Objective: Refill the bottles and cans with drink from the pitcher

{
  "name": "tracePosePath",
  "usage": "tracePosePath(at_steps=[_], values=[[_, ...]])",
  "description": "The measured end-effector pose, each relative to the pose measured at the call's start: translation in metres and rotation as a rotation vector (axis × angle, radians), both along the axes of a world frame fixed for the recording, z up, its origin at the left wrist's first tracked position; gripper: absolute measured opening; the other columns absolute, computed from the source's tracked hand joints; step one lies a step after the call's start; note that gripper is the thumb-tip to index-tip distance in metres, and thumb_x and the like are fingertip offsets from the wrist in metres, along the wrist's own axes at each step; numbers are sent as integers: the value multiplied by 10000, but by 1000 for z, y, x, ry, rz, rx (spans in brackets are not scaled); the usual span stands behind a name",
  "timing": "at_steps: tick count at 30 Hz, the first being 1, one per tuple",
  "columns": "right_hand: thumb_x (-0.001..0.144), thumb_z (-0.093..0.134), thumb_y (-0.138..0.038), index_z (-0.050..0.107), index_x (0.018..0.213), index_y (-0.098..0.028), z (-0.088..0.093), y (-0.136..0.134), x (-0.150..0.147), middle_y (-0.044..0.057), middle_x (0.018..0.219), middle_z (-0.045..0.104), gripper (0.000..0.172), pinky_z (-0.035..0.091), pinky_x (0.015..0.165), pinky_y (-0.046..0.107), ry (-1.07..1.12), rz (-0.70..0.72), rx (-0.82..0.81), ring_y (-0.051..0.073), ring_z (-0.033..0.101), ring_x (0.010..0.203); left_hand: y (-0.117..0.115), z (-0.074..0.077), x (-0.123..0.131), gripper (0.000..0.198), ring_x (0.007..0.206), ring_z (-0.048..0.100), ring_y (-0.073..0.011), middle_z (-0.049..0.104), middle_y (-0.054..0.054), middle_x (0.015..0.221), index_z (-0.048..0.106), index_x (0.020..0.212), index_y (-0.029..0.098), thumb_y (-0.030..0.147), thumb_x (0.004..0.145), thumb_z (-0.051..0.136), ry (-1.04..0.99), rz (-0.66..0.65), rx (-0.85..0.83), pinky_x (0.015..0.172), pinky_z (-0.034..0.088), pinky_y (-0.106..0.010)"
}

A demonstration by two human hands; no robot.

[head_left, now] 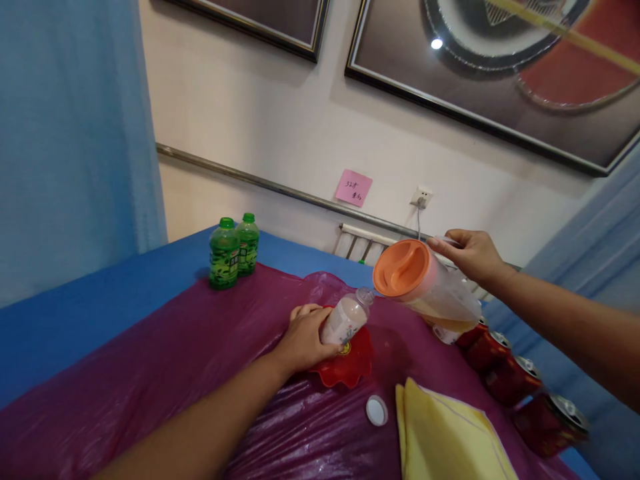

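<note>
My left hand point(303, 338) is wrapped round a clear bottle point(346, 321) with pale, milky contents, its mouth uncapped and tilted to the right. Beneath the bottle lies a red scalloped plate point(340, 368) on the purple plastic sheet. My right hand point(475, 253) grips the handle of a clear pitcher point(445, 293) with an orange lid point(403, 268). The pitcher leans left toward the bottle, and some amber liquid shows low inside it. Its lid is apart from the bottle's mouth. A white bottle cap point(377, 410) rests on the sheet near the plate.
Two green bottles point(225, 257) stand at the back left. Several dark red cans point(513, 380) line the right edge, and a folded yellow cloth point(450, 433) lies at the front right. Behind the blue table point(125, 283) are a wall with a pipe and a socket point(423, 196).
</note>
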State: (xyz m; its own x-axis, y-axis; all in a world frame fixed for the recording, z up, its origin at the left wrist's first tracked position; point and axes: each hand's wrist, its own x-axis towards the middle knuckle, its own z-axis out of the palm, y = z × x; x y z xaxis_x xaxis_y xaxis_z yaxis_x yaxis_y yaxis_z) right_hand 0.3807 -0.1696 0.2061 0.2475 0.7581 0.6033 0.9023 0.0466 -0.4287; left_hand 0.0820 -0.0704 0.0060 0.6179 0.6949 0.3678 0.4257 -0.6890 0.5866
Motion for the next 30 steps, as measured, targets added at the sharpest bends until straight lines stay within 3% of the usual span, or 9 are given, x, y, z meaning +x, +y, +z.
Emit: tracePosePath(at_steps=[30], values=[[723, 651, -800, 324, 536, -243, 12, 0, -10, -54, 546, 232, 673, 190, 462, 273, -64, -9, -36, 99, 241, 518, 0, 1, -1, 740, 1174, 560, -354, 700, -78, 1192, 680, 1251, 250, 545, 596, 856, 29, -11, -41, 1057, 360, -485]])
